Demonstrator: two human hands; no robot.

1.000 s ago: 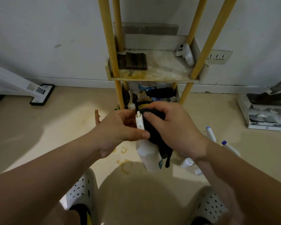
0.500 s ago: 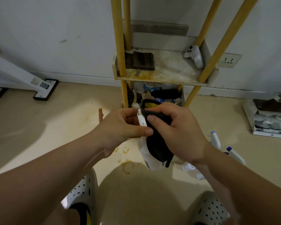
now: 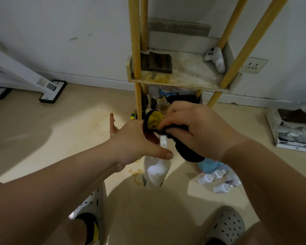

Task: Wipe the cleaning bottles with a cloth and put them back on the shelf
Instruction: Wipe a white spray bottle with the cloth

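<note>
— Where did we have the bottle (image 3: 156, 171) at that moment?

— Up off the floor, in front of the shelf (image 3: 180, 80). Our left hand (image 3: 138, 140) was closed around its neck, thumb pressed across the near side, so the white body hung down below the fist.

— And the cloth (image 3: 187, 152)?

— In our right hand (image 3: 198, 128). The fingers were bunched tight on the black cloth, pressing it against the top of the bottle, with a yellow patch of it showing at the far end. The rest of the cloth drooped under the palm.

— What sat on the shelf?

— On the stained upper board, a dark folded cloth (image 3: 159, 62) at the left and a white controller (image 3: 216, 59) leaning at the right. The lower level held a jumble we couldn't make out.

— Anything on the floor?

— A cluster of small white bottles (image 3: 217, 181) lay near our right foot, just beside something blue (image 3: 208, 165).
</note>
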